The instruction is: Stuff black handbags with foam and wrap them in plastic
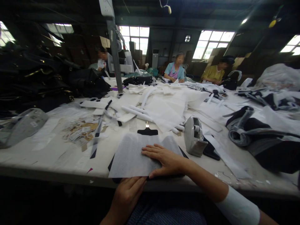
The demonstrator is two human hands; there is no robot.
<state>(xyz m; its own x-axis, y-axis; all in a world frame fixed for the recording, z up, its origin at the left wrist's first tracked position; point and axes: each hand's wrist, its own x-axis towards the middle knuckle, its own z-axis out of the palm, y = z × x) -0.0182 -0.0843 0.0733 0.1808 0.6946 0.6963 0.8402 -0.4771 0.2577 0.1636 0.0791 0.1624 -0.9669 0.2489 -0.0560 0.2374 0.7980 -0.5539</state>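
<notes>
A sheet of white wrapping paper (131,153) lies over a flat black item (148,132) at the near table edge; only the item's tab with a metal clip and dark edges show. My right hand (164,159) lies flat on the paper, fingers stretched out, pressing it down. My left hand (127,195) is below the table edge, fingers curled onto the paper's near edge and the black item under it.
A grey tape dispenser (194,137) stands right of the paper. Loose white sheets (164,106), paper tags (79,131), black bags (35,84) at left and dark fabric (257,134) at right cover the table (47,156). A pole (116,50) rises mid-table. Three people sit at the far side.
</notes>
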